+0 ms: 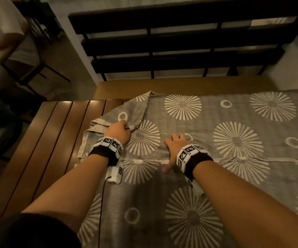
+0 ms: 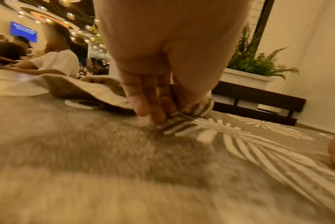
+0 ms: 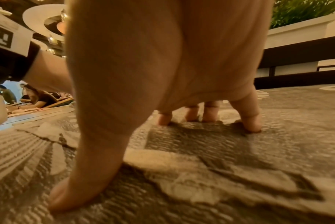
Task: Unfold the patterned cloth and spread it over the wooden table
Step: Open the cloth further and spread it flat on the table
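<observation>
- While most of the patterned cloth (image 1: pixel 216 133) already lies flat over the right and middle of the wooden table (image 1: pixel 55 133), its left end is seen folded back on itself, so the bare slats on the left are not yet covered.
- The step in hand is judged to be the last unfolding: a pinch of fabric at the folded flap is held between the thumb and curled fingers of the left hand (image 1: pixel 118 131), as the left wrist view (image 2: pixel 158 116) confirms.
- The cloth is pinned by the right hand (image 1: pixel 176 146), which is spread flat with straight fingers, thumb and fingertips (image 3: pixel 252 125) pressed on the fabric beside a hem seam.
- The two hands are held apart, near one another.
- The flap is probably doubled more than once, though its layers cannot be counted.
- Next, the pinched fold is to be drawn leftward over the slats while the rest is kept anchored, then smoothed.
</observation>
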The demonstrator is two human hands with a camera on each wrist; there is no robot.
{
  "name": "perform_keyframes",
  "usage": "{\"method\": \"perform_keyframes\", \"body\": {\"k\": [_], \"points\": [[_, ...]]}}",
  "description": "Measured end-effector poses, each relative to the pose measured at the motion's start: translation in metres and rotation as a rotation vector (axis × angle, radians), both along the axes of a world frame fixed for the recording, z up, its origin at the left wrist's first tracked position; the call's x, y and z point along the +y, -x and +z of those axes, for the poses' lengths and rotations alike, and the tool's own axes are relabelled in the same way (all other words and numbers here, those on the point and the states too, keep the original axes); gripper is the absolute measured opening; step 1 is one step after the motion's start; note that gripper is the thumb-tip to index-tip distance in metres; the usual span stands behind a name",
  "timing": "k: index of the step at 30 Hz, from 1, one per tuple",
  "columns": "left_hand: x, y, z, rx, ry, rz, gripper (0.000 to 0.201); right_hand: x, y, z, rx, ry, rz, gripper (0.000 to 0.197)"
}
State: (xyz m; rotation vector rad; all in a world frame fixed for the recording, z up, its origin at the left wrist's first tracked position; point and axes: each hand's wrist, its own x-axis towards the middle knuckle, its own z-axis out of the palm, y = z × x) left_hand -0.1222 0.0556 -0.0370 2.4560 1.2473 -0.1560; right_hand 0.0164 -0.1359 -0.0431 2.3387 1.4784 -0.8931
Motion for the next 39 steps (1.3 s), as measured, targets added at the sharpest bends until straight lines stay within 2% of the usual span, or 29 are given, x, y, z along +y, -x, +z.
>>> {"method": "perform_keyframes", "body": {"k": [3, 4, 5, 6, 8, 9, 10, 11, 12, 14, 16, 18, 19, 22, 24, 25, 27, 30, 32, 35, 37, 39], "points": [[0.014, -0.008, 0.020, 0.130, 0.015, -0.102, 0.018, 0.005, 0.005, -0.006, -0.037, 0.004, -0.023, 0.108], [0.024, -0.010, 0.028, 0.112, 0.024, -0.084, 0.018, 0.006, 0.006, -0.008, -0.041, 0.010, -0.029, 0.110], [0.037, -0.012, 0.034, 0.021, -0.005, -0.010, 0.020, 0.007, 0.006, -0.009, -0.042, 0.016, -0.035, 0.112], [0.053, -0.012, 0.041, -0.143, -0.054, 0.109, 0.022, 0.008, 0.006, -0.009, -0.043, 0.022, -0.040, 0.113], [0.080, -0.009, 0.051, -0.570, -0.018, 0.422, 0.041, 0.008, 0.007, -0.006, -0.050, 0.032, -0.042, 0.115], [0.092, -0.005, 0.048, -0.687, 0.023, 0.507, 0.058, 0.008, 0.007, -0.005, -0.055, 0.036, -0.041, 0.115], [0.097, -0.003, 0.046, -0.679, 0.048, 0.508, 0.076, 0.008, 0.008, -0.005, -0.061, 0.038, -0.040, 0.114], [0.100, 0.000, 0.038, -0.568, 0.035, 0.458, 0.088, 0.007, 0.008, -0.005, -0.065, 0.037, -0.042, 0.112], [0.100, 0.003, 0.028, -0.430, 0.001, 0.369, 0.093, 0.007, 0.009, -0.005, -0.067, 0.031, -0.044, 0.112], [0.089, 0.009, 0.006, -0.138, -0.019, 0.082, 0.091, 0.007, 0.010, -0.004, -0.068, 0.026, -0.046, 0.111], [0.070, 0.018, -0.013, 0.106, 0.080, -0.201, 0.098, 0.007, 0.010, -0.004, -0.058, 0.031, -0.053, 0.113], [0.052, 0.033, -0.030, 0.290, 0.105, -0.326, 0.092, 0.007, 0.010, -0.004, -0.044, 0.030, -0.061, 0.114], [0.049, 0.040, -0.035, 0.330, 0.075, -0.331, 0.088, 0.007, 0.010, -0.005, -0.034, 0.028, -0.066, 0.113], [0.039, 0.049, -0.029, 0.337, -0.021, -0.234, 0.081, 0.006, 0.013, -0.006, -0.021, -0.013, -0.073, 0.102], [0.021, 0.043, -0.016, 0.274, -0.121, -0.222, 0.079, 0.006, 0.019, -0.005, -0.042, -0.049, -0.067, 0.095], [0.006, 0.039, -0.011, 0.226, -0.160, -0.273, 0.077, 0.005, 0.022, -0.005, -0.047, -0.061, -0.068, 0.092], [-0.032, 0.037, -0.007, 0.159, -0.109, -0.431, 0.073, 0.001, 0.028, -0.008, -0.035, -0.086, -0.081, 0.089], [-0.074, 0.051, -0.023, 0.276, 0.064, -0.512, 0.092, -0.011, 0.032, -0.012, 0.012, -0.075, -0.091, 0.091], [-0.079, 0.061, -0.032, 0.314, 0.070, -0.493, 0.106, -0.023, 0.031, -0.013, 0.030, -0.085, -0.089, 0.090], [-0.073, 0.065, -0.031, 0.304, 0.074, -0.477, 0.113, -0.049, 0.027, -0.012, -0.007, -0.173, -0.110, 0.087], [-0.069, 0.064, -0.026, 0.333, 0.078, -0.467, 0.115, -0.074, 0.023, -0.012, -0.074, -0.215, -0.198, 0.087], [-0.070, 0.059, -0.020, 0.389, 0.047, -0.469, 0.118, -0.105, 0.018, -0.010, -0.134, -0.211, -0.384, 0.091]]}}
